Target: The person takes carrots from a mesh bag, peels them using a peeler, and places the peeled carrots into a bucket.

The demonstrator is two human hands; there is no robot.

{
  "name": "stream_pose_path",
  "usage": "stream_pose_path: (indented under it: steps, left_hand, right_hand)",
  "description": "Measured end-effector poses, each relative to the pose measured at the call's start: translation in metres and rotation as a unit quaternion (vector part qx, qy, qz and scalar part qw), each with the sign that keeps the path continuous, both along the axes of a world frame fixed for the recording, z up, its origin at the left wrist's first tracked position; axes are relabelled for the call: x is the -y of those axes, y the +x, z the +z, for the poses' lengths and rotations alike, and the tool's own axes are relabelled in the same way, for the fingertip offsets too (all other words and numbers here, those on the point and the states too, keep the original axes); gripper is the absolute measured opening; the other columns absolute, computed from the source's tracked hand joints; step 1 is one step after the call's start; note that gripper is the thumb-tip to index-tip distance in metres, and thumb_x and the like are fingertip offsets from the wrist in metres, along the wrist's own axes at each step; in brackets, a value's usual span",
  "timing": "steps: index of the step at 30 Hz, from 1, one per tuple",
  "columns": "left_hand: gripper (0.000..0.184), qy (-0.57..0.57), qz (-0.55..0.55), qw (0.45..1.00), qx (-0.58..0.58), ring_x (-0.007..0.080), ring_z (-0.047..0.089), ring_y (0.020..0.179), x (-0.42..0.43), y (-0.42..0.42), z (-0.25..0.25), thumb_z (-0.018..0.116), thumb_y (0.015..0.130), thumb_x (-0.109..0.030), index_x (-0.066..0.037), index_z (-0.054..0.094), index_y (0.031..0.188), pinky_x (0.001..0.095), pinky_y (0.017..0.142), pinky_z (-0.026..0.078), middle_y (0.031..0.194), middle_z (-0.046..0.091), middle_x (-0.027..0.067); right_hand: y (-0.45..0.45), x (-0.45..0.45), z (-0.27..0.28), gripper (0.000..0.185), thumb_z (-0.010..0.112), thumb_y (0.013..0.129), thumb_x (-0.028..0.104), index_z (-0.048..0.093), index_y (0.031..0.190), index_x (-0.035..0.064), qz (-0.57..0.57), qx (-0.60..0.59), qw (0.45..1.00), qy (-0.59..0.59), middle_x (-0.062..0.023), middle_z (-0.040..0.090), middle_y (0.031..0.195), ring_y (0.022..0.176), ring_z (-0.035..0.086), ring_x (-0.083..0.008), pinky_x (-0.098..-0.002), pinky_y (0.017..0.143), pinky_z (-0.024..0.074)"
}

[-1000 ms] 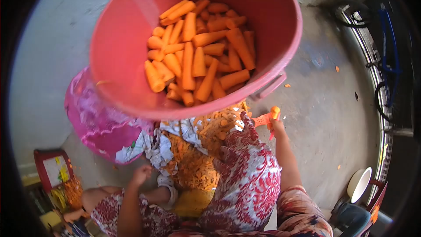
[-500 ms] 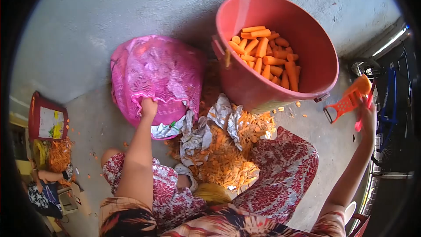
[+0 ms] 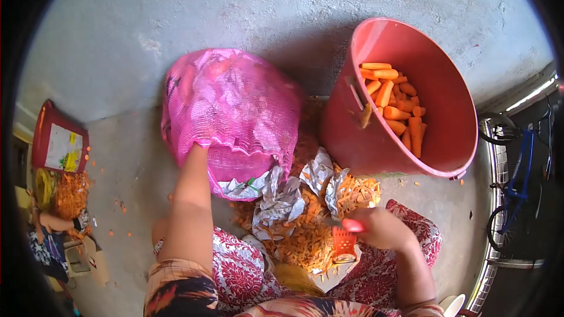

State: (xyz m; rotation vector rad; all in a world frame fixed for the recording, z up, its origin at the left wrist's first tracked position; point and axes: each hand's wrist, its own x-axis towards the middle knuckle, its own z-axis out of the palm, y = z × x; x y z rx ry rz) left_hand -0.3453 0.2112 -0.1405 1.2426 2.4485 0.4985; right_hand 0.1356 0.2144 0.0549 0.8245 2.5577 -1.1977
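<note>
My left forearm reaches into the mouth of a pink mesh sack. The left hand is hidden inside, so its fingers do not show. Closed in front of me, my right hand grips an orange slotted peeler. A bright pink handle-like piece also sticks out of that hand. Both are over a heap of carrot peelings between my legs. Peeled carrots lie inside a large red tub.
Crumpled paper lies by the sack mouth, on the peelings. Behind the sack and tub rises a grey wall. A blue bicycle is at right. At far left are another person's arm and a second red tub.
My right hand has swung from the far right, beside the tub, to above the peelings, still holding the peeler. My left arm stays in the sack. The view has shifted.
</note>
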Motion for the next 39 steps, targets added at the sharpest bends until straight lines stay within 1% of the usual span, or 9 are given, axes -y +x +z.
stream_pose_path:
  steps: [1, 4, 10, 15, 21, 24, 28, 30, 39]
  left_hand:
    - [0.027, -0.013, -0.011, 1.0, 0.0, 0.0326, 0.054, 0.086, 0.0, 0.003, -0.002, 0.05, 0.076, -0.018, 0.001, 0.052, 0.095, 0.0401, 0.071, 0.042, 0.099, 0.054, 0.0216]
    - [0.027, -0.037, -0.036, 0.999, -0.017, 0.0326, 0.054, 0.086, -0.005, 0.017, -0.009, 0.05, 0.076, -0.018, 0.001, 0.052, 0.095, 0.0404, 0.071, 0.042, 0.098, 0.054, 0.0217]
    - [0.027, -0.001, -0.035, 0.998, -0.053, 0.0325, 0.055, 0.085, -0.014, 0.014, 0.005, 0.049, 0.077, -0.019, 0.001, 0.052, 0.095, 0.0409, 0.071, 0.042, 0.098, 0.054, 0.022]
    - [0.027, 0.072, -0.041, 0.991, -0.106, 0.0325, 0.055, 0.084, -0.003, -0.012, 0.066, 0.049, 0.078, -0.02, 0.001, 0.052, 0.095, 0.0414, 0.07, 0.042, 0.097, 0.054, 0.0222]
    - [0.027, 0.063, -0.063, 0.981, -0.171, 0.0325, 0.055, 0.083, 0.012, -0.019, 0.139, 0.049, 0.078, -0.021, 0.001, 0.052, 0.094, 0.0419, 0.07, 0.042, 0.097, 0.054, 0.0224]
    - [0.028, 0.074, -0.046, 0.981, -0.176, 0.0325, 0.055, 0.083, -0.001, -0.025, 0.132, 0.048, 0.079, -0.021, 0.001, 0.052, 0.094, 0.0422, 0.069, 0.042, 0.096, 0.054, 0.0225]
    - [0.03, 0.231, -0.007, 0.968, -0.092, 0.0319, 0.053, 0.09, -0.016, -0.071, 0.065, 0.045, 0.082, -0.021, 0.002, 0.05, 0.101, 0.0376, 0.073, 0.043, 0.105, 0.052, 0.0215]
    - [0.03, 0.254, 0.006, 0.963, -0.084, 0.0317, 0.053, 0.09, -0.018, -0.073, 0.058, 0.045, 0.082, -0.021, 0.002, 0.05, 0.101, 0.0376, 0.073, 0.044, 0.105, 0.052, 0.0214]
    - [0.031, 0.198, 0.018, 0.973, -0.116, 0.0307, 0.054, 0.089, -0.019, -0.066, 0.072, 0.045, 0.082, -0.022, 0.001, 0.05, 0.102, 0.0375, 0.072, 0.044, 0.105, 0.052, 0.0208]
  right_hand:
    - [-0.002, 0.0, -0.015, 0.014, 0.054, 0.074, 0.016, 0.055, 0.079, 0.003, 0.069, 0.024, 0.997, 0.004, -0.0127, 0.056, 0.075, 0.069, 0.054, -0.0318, -0.0363, 0.061, 0.0433]
    - [-0.019, 0.004, -0.038, 0.014, 0.053, 0.073, 0.016, 0.053, 0.077, 0.0028, 0.086, 0.08, 0.993, -0.014, -0.0136, 0.055, 0.073, 0.071, 0.055, -0.0327, -0.0401, 0.062, 0.043]
    - [-0.032, 0.008, -0.053, 0.014, 0.05, 0.071, 0.015, 0.054, 0.074, 0.0024, 0.121, 0.104, 0.987, 0.03, -0.0145, 0.056, 0.079, 0.072, 0.056, -0.032, -0.0398, 0.064, 0.0452]
    - [-0.032, 0.006, -0.054, 0.014, 0.05, 0.071, 0.015, 0.053, 0.075, 0.0017, 0.143, 0.127, 0.98, 0.052, -0.0137, 0.056, 0.079, 0.07, 0.057, -0.0308, -0.0395, 0.061, 0.0464]
    - [-0.03, 0.004, -0.047, 0.014, 0.051, 0.069, 0.015, 0.053, 0.075, 0.002, 0.138, 0.114, 0.982, 0.057, -0.013, 0.057, 0.077, 0.07, 0.058, -0.0299, -0.0385, 0.06, 0.0472]
    - [-0.031, 0.002, -0.049, 0.015, 0.051, 0.069, 0.016, 0.054, 0.075, 0.0025, 0.145, 0.156, 0.975, 0.069, -0.0134, 0.057, 0.076, 0.069, 0.059, -0.0296, -0.0388, 0.06, 0.0476]
    - [-0.03, 0.003, -0.051, 0.016, 0.051, 0.07, 0.018, 0.055, 0.076, 0.0036, 0.135, 0.145, 0.977, 0.079, -0.0131, 0.057, 0.076, 0.065, 0.059, -0.0294, -0.0384, 0.058, 0.048]
    - [-0.027, 0.004, -0.057, 0.016, 0.052, 0.07, 0.018, 0.056, 0.075, 0.0039, 0.15, 0.121, 0.978, 0.082, -0.0126, 0.057, 0.075, 0.064, 0.059, -0.0292, -0.0378, 0.057, 0.0481]
    - [-0.031, 0.004, -0.057, 0.015, 0.05, 0.071, 0.017, 0.057, 0.076, 0.0048, 0.143, 0.149, 0.973, 0.098, -0.0116, 0.057, 0.075, 0.068, 0.059, -0.0284, -0.0379, 0.058, 0.0479]
